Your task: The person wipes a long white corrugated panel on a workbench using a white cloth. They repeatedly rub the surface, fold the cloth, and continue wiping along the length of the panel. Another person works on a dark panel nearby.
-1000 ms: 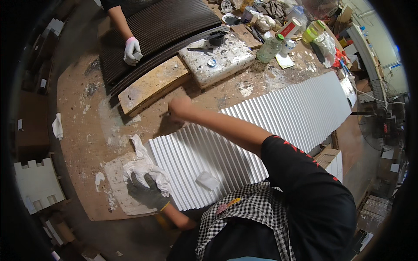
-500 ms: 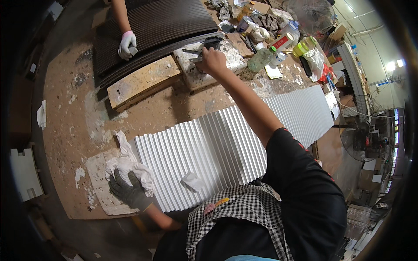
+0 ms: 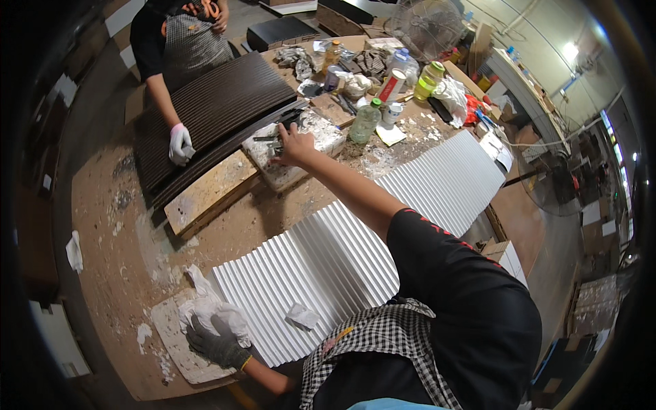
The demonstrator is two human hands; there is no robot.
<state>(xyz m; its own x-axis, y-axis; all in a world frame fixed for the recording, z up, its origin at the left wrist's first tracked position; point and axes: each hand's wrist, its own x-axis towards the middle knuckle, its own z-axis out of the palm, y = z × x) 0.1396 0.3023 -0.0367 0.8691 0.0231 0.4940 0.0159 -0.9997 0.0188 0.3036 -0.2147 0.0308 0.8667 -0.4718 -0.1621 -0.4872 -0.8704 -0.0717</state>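
My left hand [image 3: 217, 343], in a dark grey glove, lies with spread fingers on a crumpled white cloth [image 3: 205, 304]. Under the cloth is a stained pale board [image 3: 171, 321] at the table's near left. My bare right hand [image 3: 296, 145] reaches across to a paint-crusted white block [image 3: 321, 140], its fingers apart beside a flat scraper-like tool [image 3: 265, 139]. Whether the fingertips touch that tool is hard to make out. Between my arms stretches a silvery-white corrugated panel [image 3: 294, 253], bearing a small folded white cloth [image 3: 301, 316].
Across the table, a co-worker's white-gloved hand [image 3: 180, 145] rests by dark ribbed panels [image 3: 212, 102]. A wooden beam [image 3: 208, 191] adjoins the block. A green-capped bottle [image 3: 365, 121], a red-and-white cup [image 3: 391, 85] and rags crowd the far right. Fans stand beyond.
The view has shifted, showing more of the co-worker and the far side. My right hand stays over the block, its fingers moved slightly at the tool. My left hand remains on the cloth.
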